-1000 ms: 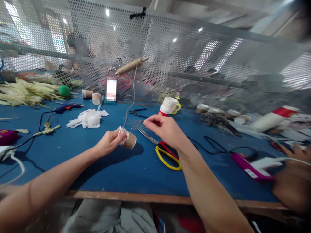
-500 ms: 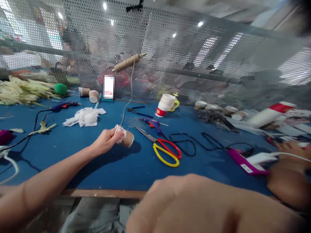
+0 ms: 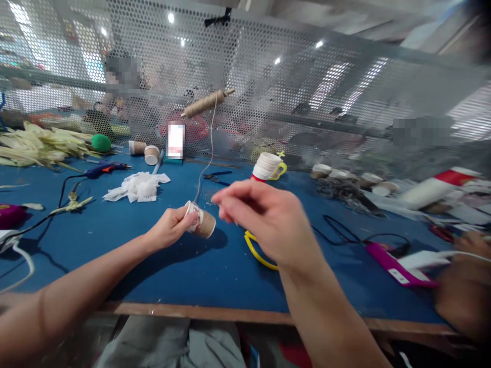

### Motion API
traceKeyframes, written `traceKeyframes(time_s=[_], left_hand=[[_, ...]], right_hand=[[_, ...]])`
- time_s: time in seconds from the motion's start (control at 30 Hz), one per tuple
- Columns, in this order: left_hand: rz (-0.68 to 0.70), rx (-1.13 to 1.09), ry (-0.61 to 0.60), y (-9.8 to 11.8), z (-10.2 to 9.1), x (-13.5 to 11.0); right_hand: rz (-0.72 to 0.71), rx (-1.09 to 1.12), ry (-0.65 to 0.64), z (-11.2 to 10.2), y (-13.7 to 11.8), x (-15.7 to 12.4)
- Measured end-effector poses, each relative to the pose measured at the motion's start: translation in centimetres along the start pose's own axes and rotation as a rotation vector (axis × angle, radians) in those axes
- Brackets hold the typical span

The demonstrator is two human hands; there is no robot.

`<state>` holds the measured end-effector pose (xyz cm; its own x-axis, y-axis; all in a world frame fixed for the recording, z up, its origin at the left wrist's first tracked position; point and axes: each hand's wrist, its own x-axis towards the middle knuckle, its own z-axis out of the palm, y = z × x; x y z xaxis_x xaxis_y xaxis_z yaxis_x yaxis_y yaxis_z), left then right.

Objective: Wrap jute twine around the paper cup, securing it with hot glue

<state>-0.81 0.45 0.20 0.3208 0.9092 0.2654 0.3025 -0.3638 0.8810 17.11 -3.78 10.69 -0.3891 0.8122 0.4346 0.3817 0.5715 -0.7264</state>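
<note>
My left hand [image 3: 171, 228] is closed around a small paper cup [image 3: 207, 225], tilted on its side above the table and partly wound with brown twine. From the cup a strand of twine [image 3: 210, 148] runs up to a twine spool [image 3: 203, 105] on a stick at the mesh panel. My right hand [image 3: 264, 217] is just right of the cup and apart from it, thumb and fingers drawn together; what they pinch, if anything, I cannot make out. Beneath it, yellow-handled scissors [image 3: 258, 255] are mostly hidden.
White scraps [image 3: 137, 187], a blue glue gun [image 3: 105, 168] and corn husks [image 3: 42, 145] lie left. Pliers [image 3: 217, 178] and stacked paper cups [image 3: 267, 164] stand behind my right hand. At right are a purple power strip [image 3: 399, 266], cords and another person's hand [image 3: 473, 245].
My right hand has moved from the near edge up and forward to beside the cup, now covering most of the scissors and the second glue gun. My left hand still holds the cup.
</note>
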Motion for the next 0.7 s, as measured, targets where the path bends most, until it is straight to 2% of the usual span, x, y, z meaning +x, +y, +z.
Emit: traceKeyframes(time_s=[0.07,0.1,0.2,0.27,0.33,0.43,0.53,0.7], left_hand=[[0.053,0.018,-0.027,0.1,0.0,-0.1],[0.087,0.036,-0.044,0.1,0.0,-0.1],[0.177,0.095,-0.077,0.2,0.1,-0.1],[0.235,0.132,-0.103,0.4,0.2,-0.2],[0.283,0.166,-0.126,0.5,0.2,-0.2],[0.302,0.171,-0.152,0.7,0.3,-0.2],[0.250,0.127,-0.168,0.6,0.3,-0.3],[0.008,-0.028,-0.138,0.0,0.5,-0.2]], right_hand=[[0.129,0.078,0.129,0.7,2.9,2.1],[0.194,0.085,0.127,1.2,4.3,2.9],[0.332,0.113,-0.041,2.6,7.6,3.5],[0.402,0.178,-0.186,3.4,8.5,3.2],[0.440,0.273,-0.256,4.1,8.7,2.7],[0.459,0.442,-0.161,4.8,8.6,2.4],[0.474,0.552,-0.047,4.7,8.3,2.4],[0.457,0.596,0.089,3.5,7.6,2.3]])
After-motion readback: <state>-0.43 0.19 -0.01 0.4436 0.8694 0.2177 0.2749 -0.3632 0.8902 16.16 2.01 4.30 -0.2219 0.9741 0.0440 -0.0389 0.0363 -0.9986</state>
